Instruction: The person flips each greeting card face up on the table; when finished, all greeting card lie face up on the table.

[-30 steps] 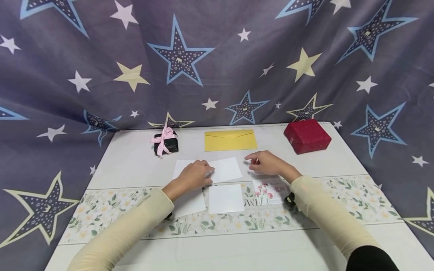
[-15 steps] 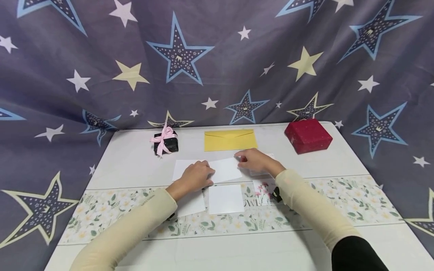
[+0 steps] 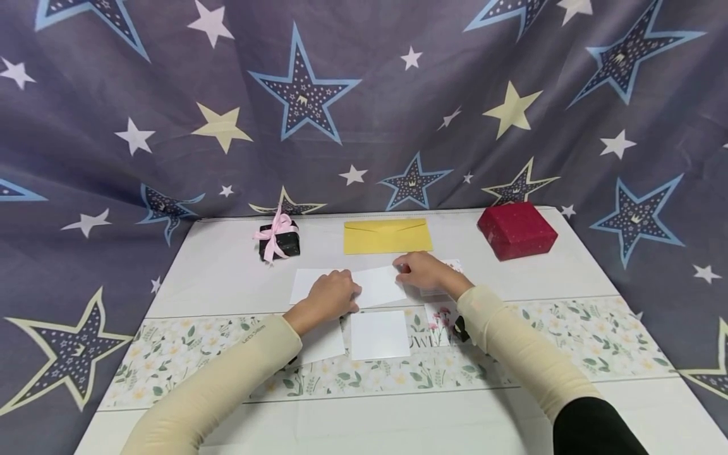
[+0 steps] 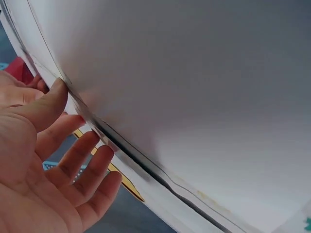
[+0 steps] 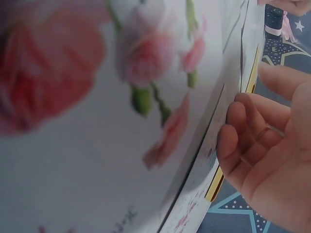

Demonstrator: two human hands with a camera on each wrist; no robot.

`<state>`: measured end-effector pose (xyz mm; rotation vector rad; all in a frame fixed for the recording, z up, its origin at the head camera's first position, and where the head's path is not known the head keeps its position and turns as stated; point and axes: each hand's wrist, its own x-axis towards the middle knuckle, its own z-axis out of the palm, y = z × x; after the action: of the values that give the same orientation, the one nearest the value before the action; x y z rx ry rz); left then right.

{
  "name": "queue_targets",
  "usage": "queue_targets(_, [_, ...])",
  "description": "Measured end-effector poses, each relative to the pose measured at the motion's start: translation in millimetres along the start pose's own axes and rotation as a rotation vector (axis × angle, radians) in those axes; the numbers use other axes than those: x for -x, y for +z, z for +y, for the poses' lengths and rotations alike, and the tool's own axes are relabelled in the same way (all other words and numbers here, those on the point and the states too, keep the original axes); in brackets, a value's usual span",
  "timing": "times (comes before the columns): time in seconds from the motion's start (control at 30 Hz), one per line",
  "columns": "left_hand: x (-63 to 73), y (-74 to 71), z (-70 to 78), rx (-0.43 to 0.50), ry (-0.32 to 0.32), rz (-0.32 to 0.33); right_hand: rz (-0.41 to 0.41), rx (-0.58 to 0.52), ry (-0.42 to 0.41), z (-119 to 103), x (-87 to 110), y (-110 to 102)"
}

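Observation:
My left hand [image 3: 330, 296] lies over the white cards, fingertips at the left edge of a slightly turned white card [image 3: 375, 285]. Its thumb and fingers are loosely spread in the left wrist view. At that card's upper right corner is my right hand [image 3: 423, 270], fingers bent a little and thumb apart from them in the right wrist view. Partly under the left hand are another white card [image 3: 306, 283] and a lower one [image 3: 323, 344]. A further white card [image 3: 380, 335] lies between the arms. The right forearm partly covers a card with pink flowers [image 3: 438, 322].
A yellow envelope [image 3: 388, 237] lies behind the cards. At the back left stands a small black box [image 3: 287, 243] with a pink ribbon, at the back right a red box [image 3: 516, 230]. Another printed card [image 3: 455, 264] shows past the right wrist. A star-patterned curtain [image 3: 364, 114] hangs behind the table.
My right hand has moved left from beside the printed cards to the right edge of the turned white card. The left hand has stayed almost still, and the cards have not visibly shifted.

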<state>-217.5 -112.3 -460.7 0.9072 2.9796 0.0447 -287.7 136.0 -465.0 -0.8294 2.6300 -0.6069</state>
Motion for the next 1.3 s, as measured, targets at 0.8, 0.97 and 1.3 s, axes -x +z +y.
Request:
queue_targets(0.8, [-0.3,-6.9,3.3,-0.021,-0.008,-0.031,0.05,-0.108,0.21,-5,-9.2,-2])
queue_targets(0.97, [0.9,-7.2,2.7,0.0,-0.016,-0.025,0.102,-0.159,0.169,-6,-8.6,-3])
queue_targets(1.3, [-1.1,-1.9,2.1,0.049,-0.182,-0.054,0.141,-0.14,0.053,-2,0.7,-3])
